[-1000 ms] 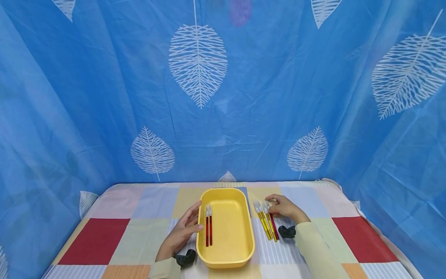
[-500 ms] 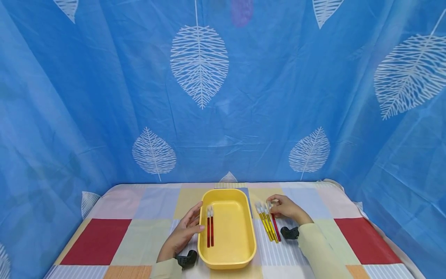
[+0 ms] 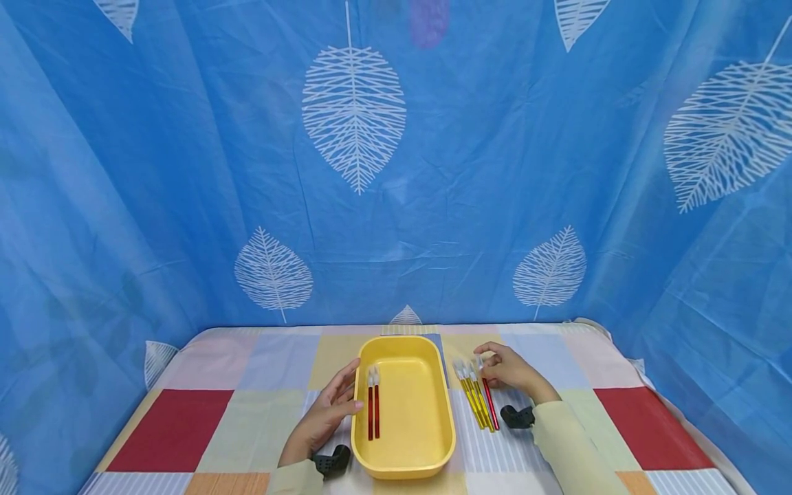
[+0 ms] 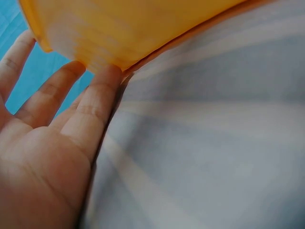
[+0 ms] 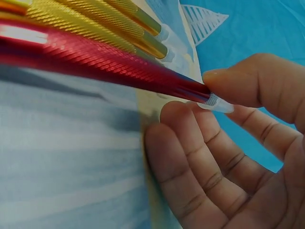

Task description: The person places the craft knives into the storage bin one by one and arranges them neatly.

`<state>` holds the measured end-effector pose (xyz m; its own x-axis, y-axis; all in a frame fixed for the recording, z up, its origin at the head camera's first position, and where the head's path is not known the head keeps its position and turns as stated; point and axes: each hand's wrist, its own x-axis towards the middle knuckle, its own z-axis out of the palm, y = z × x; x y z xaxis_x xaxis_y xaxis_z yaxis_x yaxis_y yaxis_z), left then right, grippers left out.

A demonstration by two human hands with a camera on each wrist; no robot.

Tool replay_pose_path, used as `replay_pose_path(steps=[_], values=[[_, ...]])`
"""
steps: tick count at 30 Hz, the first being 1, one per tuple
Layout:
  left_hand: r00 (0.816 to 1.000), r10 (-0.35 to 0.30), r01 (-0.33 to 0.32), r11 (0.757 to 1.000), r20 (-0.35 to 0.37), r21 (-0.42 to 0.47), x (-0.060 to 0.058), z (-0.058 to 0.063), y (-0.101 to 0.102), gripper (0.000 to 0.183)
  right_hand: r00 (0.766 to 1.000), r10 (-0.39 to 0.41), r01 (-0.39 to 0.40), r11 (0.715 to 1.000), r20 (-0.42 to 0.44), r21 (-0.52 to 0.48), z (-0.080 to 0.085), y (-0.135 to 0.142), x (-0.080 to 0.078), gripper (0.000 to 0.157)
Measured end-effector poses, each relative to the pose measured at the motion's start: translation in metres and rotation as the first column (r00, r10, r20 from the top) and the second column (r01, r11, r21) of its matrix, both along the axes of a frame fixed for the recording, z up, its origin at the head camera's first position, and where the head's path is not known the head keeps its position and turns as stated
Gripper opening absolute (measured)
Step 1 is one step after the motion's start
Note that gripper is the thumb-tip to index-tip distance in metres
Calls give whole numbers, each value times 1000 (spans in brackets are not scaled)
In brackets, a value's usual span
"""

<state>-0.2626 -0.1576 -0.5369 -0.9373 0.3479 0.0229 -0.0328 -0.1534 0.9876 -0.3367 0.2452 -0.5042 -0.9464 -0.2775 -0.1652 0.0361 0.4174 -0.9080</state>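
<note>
A red craft knife (image 3: 491,404) with a knurled metal handle and a clear cap lies at a slant right of the yellow tray. My right hand (image 3: 512,371) pinches its capped end between thumb and fingers, as the right wrist view shows close up. Several gold craft knives (image 3: 474,402) lie just left of it, side by side. My left hand (image 3: 324,411) touches the left side of the yellow tray (image 3: 413,433), thumb over the rim and extended fingers (image 4: 90,109) against the outer wall. Inside the tray, two red craft knives (image 3: 374,414) lie parallel along the left.
A patchwork cloth (image 3: 260,426) covers the table. Behind it and at both sides hangs a blue curtain (image 3: 433,206) with white leaf prints. A dark blue flat patch (image 3: 441,347) shows behind the tray's far right corner.
My right hand has shifted slightly right, drawing the red craft knife's capped end away from the gold ones. The left hand stays at the tray.
</note>
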Motion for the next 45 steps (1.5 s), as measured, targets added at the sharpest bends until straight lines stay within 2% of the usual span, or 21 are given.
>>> replay_pose_path(steps=[7, 16, 26, 38, 45], values=[[1000, -7, 7, 1000, -8, 7, 0, 1, -1, 92, 997, -47, 50, 997, -57, 59, 10, -5, 7, 53], [1000, 11, -11, 1000, 10, -8, 0, 2, -1, 92, 987, -28, 42, 995, -160, 86, 17, -5, 15, 49], [1000, 2, -2, 1000, 4, 2, 0, 0, -1, 90, 960, 60, -54, 998, -273, 30, 26, -2, 29, 47], [1000, 5, -5, 1000, 20, 10, 0, -1, 1, 90, 915, 120, -119, 993, -385, 25, 49, -13, 47, 44], [1000, 3, -4, 1000, 31, 10, 0, -1, 2, 89, 916, 113, -122, 993, -386, 1, 57, -22, 52, 45]])
